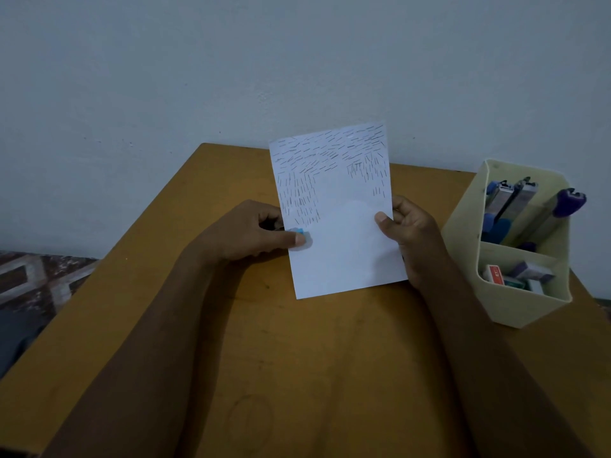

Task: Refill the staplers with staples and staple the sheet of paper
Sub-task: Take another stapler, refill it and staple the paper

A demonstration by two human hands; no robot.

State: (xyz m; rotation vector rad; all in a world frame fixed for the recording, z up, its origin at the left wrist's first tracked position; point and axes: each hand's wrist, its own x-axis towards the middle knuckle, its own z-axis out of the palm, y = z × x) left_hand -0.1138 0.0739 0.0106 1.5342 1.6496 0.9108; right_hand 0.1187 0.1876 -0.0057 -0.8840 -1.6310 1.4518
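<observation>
Head view: the sheet of paper [344,252] is held nearly upright over the middle of the worktop [264,342]. It is white, its upper half crowded with short dark staple marks in rows, its lower half bare. Whether its bottom edge touches the wood cannot be told.

The left grip [244,231] is curled round a small blue stapler [299,231] at the sheet's left edge, thumb pressing on top. Only the blue tip shows. The right grip [413,233] pinches the sheet's right edge, thumb in front, fingers behind.

Just right of that hand, apart from it, stands a cream organizer [515,305] near the worktop's right edge. More staplers [502,200] stand in its back compartment and staple boxes [519,276] lie in the front one. Bare wood spreads between the forearms and out to the left edge; the wall [231,77] is close behind the sheet.
</observation>
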